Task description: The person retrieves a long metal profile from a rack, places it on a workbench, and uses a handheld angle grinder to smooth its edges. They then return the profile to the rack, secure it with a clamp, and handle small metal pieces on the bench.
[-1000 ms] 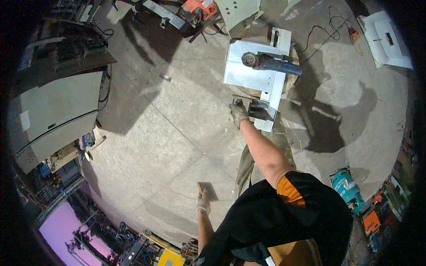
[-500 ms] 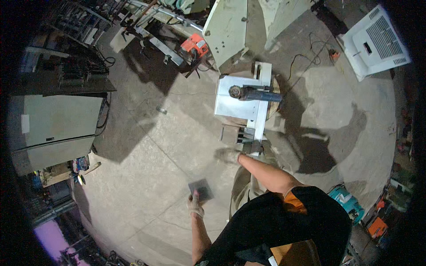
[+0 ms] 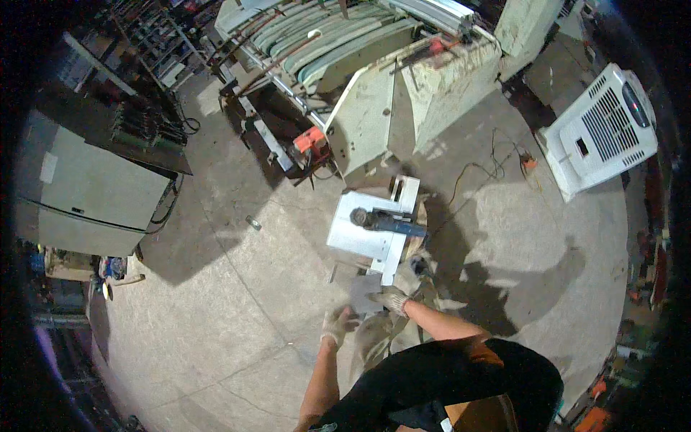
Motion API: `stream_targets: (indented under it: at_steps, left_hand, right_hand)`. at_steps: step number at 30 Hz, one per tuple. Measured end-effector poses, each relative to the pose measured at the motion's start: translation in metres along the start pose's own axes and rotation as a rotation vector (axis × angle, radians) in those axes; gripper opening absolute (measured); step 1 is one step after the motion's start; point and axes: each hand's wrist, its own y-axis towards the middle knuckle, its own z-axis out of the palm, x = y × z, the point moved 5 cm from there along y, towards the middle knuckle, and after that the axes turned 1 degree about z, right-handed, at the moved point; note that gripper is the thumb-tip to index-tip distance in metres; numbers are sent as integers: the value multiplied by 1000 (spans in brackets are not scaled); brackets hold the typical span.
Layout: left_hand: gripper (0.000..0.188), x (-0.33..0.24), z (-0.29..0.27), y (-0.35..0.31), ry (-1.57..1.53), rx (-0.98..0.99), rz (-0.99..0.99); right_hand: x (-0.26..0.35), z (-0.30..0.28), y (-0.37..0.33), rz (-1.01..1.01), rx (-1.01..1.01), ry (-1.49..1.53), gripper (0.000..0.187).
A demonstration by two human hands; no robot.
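A thin dark grey square plate point(image 3: 364, 294) is between my hands, beside the lower end of a bright metal workpiece point(image 3: 360, 229). My right hand point(image 3: 391, 299), in a light knit glove, grips the plate's right edge. My left hand point(image 3: 337, 324), also gloved, is at the plate's lower left corner with fingers apart; whether it touches the plate is hard to see. On the workpiece lies what looks like an angle grinder point(image 3: 392, 222), with a blue body and a dark round head. A pale strip point(image 3: 396, 252) runs along the workpiece's right side.
A large pale green machine frame point(image 3: 367, 108) stands ahead, with an orange-red box point(image 3: 309, 139) at its left. A white vented appliance housing point(image 3: 604, 129) is at far right. A grey cabinet point(image 3: 101, 191) stands left. A cable point(image 3: 468, 169) lies on the concrete floor.
My left hand has brought the plate up and right to my right hand, which now grips it; the left fingers have loosened. The view has tilted, showing more of the machine ahead.
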Motion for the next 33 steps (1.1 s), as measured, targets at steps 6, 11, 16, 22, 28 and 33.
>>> stream_targets:
  at_steps: [6, 11, 16, 22, 28, 33]
  left_hand:
    - [37, 44, -13, -25, 2, -396, -164]
    - [43, 76, 9, -62, 42, -531, -291]
    - [52, 75, 74, -61, -143, -516, -193]
    - [62, 89, 127, -82, -221, -497, -221]
    - [56, 170, 121, -146, -359, -697, -370]
    - [60, 220, 112, -179, -419, -721, -556]
  right_hand:
    - [25, -186, 25, -92, -526, -22, 55]
    - [101, -297, 27, -110, -339, 306, 55]
    - [157, -305, 12, 7, -342, 14, 60]
    - [118, -275, 89, -137, -280, -59, 65]
    - [72, -293, 193, 92, -378, 16, 50]
    - [95, -282, 202, 137, -472, -199, 56]
